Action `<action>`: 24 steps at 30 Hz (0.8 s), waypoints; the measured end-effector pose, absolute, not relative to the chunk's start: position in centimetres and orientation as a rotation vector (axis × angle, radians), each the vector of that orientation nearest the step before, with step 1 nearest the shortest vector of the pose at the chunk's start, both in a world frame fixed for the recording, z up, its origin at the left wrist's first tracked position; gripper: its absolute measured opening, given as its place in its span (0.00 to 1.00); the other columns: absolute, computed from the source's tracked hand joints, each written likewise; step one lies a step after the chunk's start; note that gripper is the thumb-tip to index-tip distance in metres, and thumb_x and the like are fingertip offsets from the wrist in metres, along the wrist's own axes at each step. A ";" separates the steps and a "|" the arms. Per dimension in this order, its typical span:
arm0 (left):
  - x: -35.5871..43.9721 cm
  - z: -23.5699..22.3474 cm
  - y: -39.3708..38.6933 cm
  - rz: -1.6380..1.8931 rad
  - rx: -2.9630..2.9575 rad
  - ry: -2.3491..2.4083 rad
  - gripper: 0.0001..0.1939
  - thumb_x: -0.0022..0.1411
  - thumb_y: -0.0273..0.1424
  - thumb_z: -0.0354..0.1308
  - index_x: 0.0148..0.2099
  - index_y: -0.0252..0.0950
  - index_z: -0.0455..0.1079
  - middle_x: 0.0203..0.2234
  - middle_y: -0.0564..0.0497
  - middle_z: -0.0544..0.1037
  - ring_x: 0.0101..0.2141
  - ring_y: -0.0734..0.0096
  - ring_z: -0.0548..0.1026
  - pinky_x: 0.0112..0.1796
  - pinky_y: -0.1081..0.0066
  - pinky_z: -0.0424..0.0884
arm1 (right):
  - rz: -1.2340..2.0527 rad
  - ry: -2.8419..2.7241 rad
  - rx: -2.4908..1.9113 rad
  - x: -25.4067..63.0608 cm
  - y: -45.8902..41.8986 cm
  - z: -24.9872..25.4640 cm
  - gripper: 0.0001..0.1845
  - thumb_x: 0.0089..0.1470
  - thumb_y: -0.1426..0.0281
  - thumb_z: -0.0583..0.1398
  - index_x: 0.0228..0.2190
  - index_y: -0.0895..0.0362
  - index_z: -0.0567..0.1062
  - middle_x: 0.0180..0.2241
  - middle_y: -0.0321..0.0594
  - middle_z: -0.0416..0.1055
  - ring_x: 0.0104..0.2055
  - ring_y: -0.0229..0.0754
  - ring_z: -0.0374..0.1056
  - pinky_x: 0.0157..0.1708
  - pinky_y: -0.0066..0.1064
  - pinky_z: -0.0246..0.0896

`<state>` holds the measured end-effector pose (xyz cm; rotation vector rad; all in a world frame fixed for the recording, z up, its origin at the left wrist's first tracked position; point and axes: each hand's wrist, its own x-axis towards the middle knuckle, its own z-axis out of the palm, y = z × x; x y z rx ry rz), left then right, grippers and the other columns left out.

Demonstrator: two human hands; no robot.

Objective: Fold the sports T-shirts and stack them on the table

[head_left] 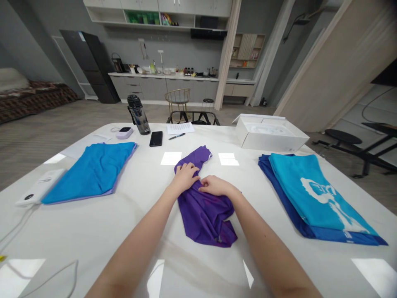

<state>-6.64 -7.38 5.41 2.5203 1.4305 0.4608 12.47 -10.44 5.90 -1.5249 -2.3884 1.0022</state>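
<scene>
A crumpled purple cloth (pixel 206 213) lies on the white table in front of me, its narrow upper end pointing away. My left hand (pixel 185 177) is on the upper part of it, fingers curled over the fabric and thumb towards the right. Close beside it, my right hand (pixel 214 185) is closed with thumb and index finger pinching the cloth near its middle. The lower part spreads in loose folds between my forearms. Whether the cloth is a garment or a bag, I cannot tell.
On the left lie a folded blue cloth (pixel 93 169) and a white power strip-like box (pixel 40 186) with cables. Farther back are a water bottle (pixel 139 116), a phone (pixel 156 138) and a pen (pixel 176 136). At right, folded blue cloths (pixel 316 190) lie before a white box (pixel 269 138).
</scene>
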 end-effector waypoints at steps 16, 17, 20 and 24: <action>-6.5 4.7 -6.8 0.739 2.093 1.574 0.06 0.63 0.28 0.56 0.42 0.40 0.72 0.36 0.45 0.79 0.39 0.57 0.77 0.44 0.62 0.68 | 2.458 -2.247 -0.820 10.0 -14.9 13.2 0.53 0.43 0.59 0.75 0.67 0.49 0.62 0.50 0.42 0.74 0.46 0.42 0.73 0.38 0.24 0.68; -6.4 4.6 -6.5 0.872 1.965 1.502 0.05 0.61 0.29 0.57 0.40 0.40 0.72 0.34 0.47 0.79 0.37 0.59 0.76 0.43 0.63 0.68 | 2.467 -2.161 -0.799 10.7 -14.4 13.0 0.47 0.46 0.57 0.73 0.64 0.50 0.66 0.49 0.42 0.75 0.45 0.41 0.73 0.38 0.24 0.69; -6.3 4.2 -5.2 1.199 1.403 1.299 0.05 0.60 0.34 0.57 0.36 0.38 0.71 0.29 0.50 0.76 0.33 0.64 0.75 0.40 0.65 0.70 | 2.092 -2.003 -1.095 13.1 -12.3 10.9 0.25 0.56 0.56 0.65 0.51 0.56 0.78 0.45 0.44 0.77 0.42 0.40 0.73 0.35 0.24 0.69; -7.8 3.7 -4.0 1.362 1.043 1.451 0.10 0.58 0.32 0.55 0.39 0.35 0.73 0.35 0.46 0.78 0.38 0.60 0.76 0.43 0.60 0.73 | 1.050 -1.903 -1.728 14.8 -9.4 6.2 0.14 0.59 0.64 0.63 0.43 0.60 0.80 0.35 0.44 0.77 0.34 0.40 0.72 0.34 0.27 0.64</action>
